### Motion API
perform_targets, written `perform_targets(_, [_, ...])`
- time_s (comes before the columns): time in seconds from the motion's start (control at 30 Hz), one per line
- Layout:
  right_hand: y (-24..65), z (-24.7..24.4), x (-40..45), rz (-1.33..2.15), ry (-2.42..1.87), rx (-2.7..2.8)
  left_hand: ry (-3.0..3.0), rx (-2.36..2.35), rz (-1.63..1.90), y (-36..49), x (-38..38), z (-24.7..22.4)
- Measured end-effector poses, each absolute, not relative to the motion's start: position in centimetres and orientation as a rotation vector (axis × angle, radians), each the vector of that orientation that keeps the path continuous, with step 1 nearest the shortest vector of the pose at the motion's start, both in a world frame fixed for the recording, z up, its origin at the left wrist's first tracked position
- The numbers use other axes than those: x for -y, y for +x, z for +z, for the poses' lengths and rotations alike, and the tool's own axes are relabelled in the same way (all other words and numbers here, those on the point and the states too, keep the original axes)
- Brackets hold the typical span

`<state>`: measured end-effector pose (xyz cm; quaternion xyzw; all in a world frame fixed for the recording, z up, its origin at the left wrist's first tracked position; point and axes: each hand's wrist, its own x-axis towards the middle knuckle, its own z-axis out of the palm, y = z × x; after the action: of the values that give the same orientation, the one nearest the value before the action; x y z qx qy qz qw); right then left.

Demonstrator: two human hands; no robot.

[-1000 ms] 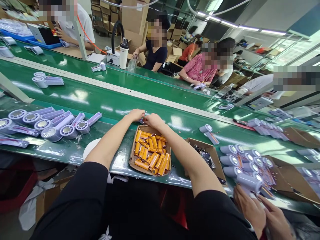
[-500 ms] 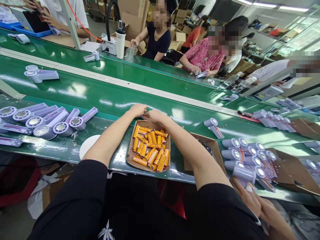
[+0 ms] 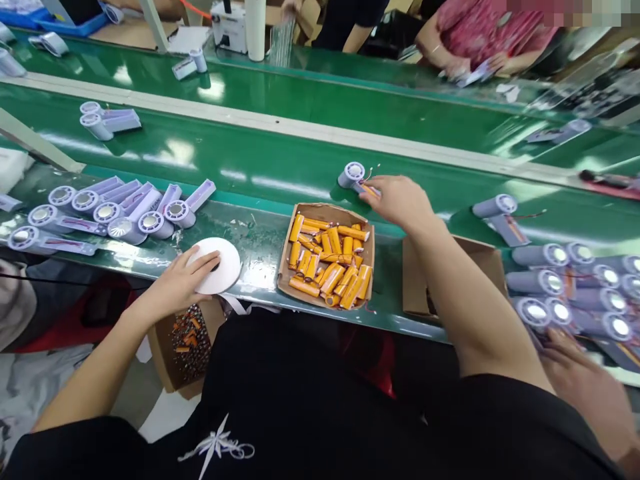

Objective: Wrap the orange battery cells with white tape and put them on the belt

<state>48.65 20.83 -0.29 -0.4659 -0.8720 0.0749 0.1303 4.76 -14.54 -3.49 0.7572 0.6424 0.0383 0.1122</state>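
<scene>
My left hand (image 3: 183, 280) has its fingers around the near-left part of a white disc-shaped roll (image 3: 220, 263) at the ledge's front edge, thumb and fingertips near its dark centre hole. Past the far right corner of the box, my right hand (image 3: 400, 200) grips the handle end of a small purple fan (image 3: 353, 175) with thin wires, lying on the green belt. Between my arms stands a cardboard box (image 3: 283, 277) of orange wrapped cylinders (image 3: 333, 257) with wires.
Several purple fans (image 3: 107, 212) lie at the left, and more are grouped at the right (image 3: 553, 283), where another person's hand (image 3: 585, 373) touches them. A second cardboard box (image 3: 415, 280) is under my right forearm. Below the ledge sits a box of small parts (image 3: 193, 347). People work across the belt.
My hands have come apart: the left moved to the white roll, the right went rightwards and holds a fan. The view has tilted down and turned.
</scene>
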Motion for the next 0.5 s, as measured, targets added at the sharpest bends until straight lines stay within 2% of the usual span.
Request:
perform_targets(0.07, [47.3, 1.7, -15.2, 0.418, -1.162, 2.409, 2.280, -1.887, 0.212, 5.1, 15.7, -3.1])
perform_targets(0.17, [44.3, 3.5, -5.5, 0.978, -0.899, 2.386, 2.383, -1.934, 0.556, 8.0, 14.9, -1.9])
perform_targets(0.27, [41.7, 2.6, 2.3, 1.480, -0.715, 2.360, 2.447, -2.019, 0.889, 11.9, 14.1, -1.2])
perform_targets(0.33, [40.6, 0.9, 5.6, 1.682, -0.544, 2.291, 2.485, -1.985, 0.986, 13.7, 14.0, -1.2])
perform_targets(0.4, [40.4, -0.9, 7.6, 1.690, -0.339, 2.308, 2.494, -1.925, 1.046, 14.3, 14.0, -1.5])
perform_targets(0.5, [41.3, -2.2, 8.1, 1.396, -0.278, 2.657, 2.351, -1.951, 1.068, 13.6, 14.0, -2.2])
